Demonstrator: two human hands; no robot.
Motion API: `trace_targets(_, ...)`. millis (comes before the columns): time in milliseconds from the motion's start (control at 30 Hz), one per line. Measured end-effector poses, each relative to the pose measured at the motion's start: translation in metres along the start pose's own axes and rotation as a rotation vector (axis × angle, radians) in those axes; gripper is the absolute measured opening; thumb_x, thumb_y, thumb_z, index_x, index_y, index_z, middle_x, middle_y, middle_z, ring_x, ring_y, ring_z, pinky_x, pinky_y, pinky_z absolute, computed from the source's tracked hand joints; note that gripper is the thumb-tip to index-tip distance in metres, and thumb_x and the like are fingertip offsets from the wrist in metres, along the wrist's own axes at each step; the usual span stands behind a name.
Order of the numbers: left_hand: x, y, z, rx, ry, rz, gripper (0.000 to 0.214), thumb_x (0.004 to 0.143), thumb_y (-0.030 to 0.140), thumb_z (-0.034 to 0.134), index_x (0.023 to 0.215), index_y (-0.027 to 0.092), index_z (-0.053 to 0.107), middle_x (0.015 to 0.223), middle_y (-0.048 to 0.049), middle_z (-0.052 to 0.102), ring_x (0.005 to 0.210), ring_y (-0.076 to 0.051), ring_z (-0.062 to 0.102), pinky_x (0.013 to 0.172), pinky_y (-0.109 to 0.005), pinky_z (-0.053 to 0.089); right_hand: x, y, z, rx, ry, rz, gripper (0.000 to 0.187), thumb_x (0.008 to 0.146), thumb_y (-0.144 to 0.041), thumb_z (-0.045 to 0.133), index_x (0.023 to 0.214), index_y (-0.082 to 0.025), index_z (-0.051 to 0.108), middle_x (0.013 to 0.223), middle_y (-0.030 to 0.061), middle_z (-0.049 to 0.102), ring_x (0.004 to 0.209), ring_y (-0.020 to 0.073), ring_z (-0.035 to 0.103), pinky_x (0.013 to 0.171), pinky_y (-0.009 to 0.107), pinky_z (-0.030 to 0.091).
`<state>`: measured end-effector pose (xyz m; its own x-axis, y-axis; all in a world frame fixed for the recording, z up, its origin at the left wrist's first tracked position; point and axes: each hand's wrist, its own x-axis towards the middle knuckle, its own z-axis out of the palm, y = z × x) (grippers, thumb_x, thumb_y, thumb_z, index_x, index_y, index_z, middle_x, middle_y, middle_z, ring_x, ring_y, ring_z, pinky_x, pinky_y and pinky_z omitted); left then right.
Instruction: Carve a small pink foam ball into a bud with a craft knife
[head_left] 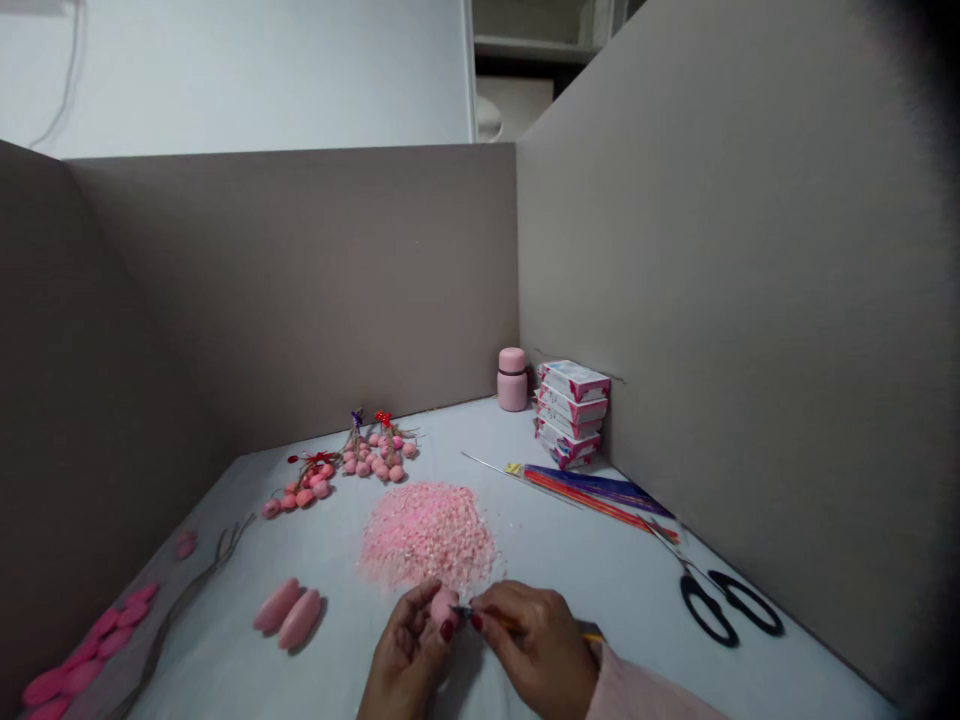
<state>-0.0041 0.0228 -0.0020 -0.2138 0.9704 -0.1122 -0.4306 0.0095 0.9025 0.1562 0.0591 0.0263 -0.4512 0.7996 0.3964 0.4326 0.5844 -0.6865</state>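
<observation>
In my left hand (411, 640) is a rounded pink soap piece (443, 606), pinched between thumb and fingers. My right hand (536, 640) is closed around a utility knife (591, 632) with an orange and black handle. Its dark blade touches the right side of the soap piece. Just beyond both hands lies a heap of pink soap shavings (427, 535). Two smooth oblong pink soap pieces (289, 612) rest side by side on the cloth, left of my left hand.
Pink balls on twigs (379, 455) lie at the back left. Flat pink pieces (90, 650) and bare twigs (187, 600) line the left edge. Along the right are black-handled scissors (709, 605), red and blue strands (592, 492), stacked boxes (572, 415) and a pink jar (512, 380). Grey partitions (337, 290) surround the table.
</observation>
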Motion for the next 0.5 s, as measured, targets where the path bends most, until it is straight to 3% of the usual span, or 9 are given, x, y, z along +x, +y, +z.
trace_targets(200, -0.0038, 0.0020, 0.0025, 0.067, -0.034, -0.032, 0.031, 0.062, 0.040, 0.076, 0.081, 0.017, 0.068, 0.076, -0.0048, 0.070, 0.070, -0.017, 0.060, 0.066, -0.027, 0.043, -0.0043, -0.0032, 0.0032, -0.021, -0.031, -0.059, 0.020, 0.086, -0.022, 0.045, 0.079, -0.021, 0.064, 0.071, 0.0004, 0.065, 0.065, 0.0128, 0.060, 0.060, 0.020, 0.038)
trace_targets(400, -0.0043, 0.0051, 0.0056, 0.071, -0.094, -0.027, 0.032, 0.058, 0.040, 0.078, 0.079, 0.018, 0.068, 0.070, -0.0024, 0.066, 0.068, -0.017, 0.057, 0.066, -0.027, 0.042, 0.0015, 0.0048, 0.0020, -0.030, 0.001, 0.065, 0.021, 0.087, -0.023, 0.046, 0.075, -0.021, 0.063, 0.071, 0.0003, 0.066, 0.066, 0.0134, 0.060, 0.061, 0.020, 0.038)
trace_targets(500, -0.0017, 0.0031, 0.0029, 0.060, -0.071, -0.022, 0.032, 0.061, 0.040, 0.075, 0.083, 0.018, 0.068, 0.075, -0.0054, 0.068, 0.077, -0.020, 0.059, 0.074, -0.032, 0.043, 0.0005, 0.0013, 0.0012, 0.016, 0.011, 0.039, 0.021, 0.087, -0.023, 0.046, 0.076, -0.021, 0.064, 0.071, 0.0001, 0.066, 0.066, 0.0132, 0.060, 0.061, 0.020, 0.038)
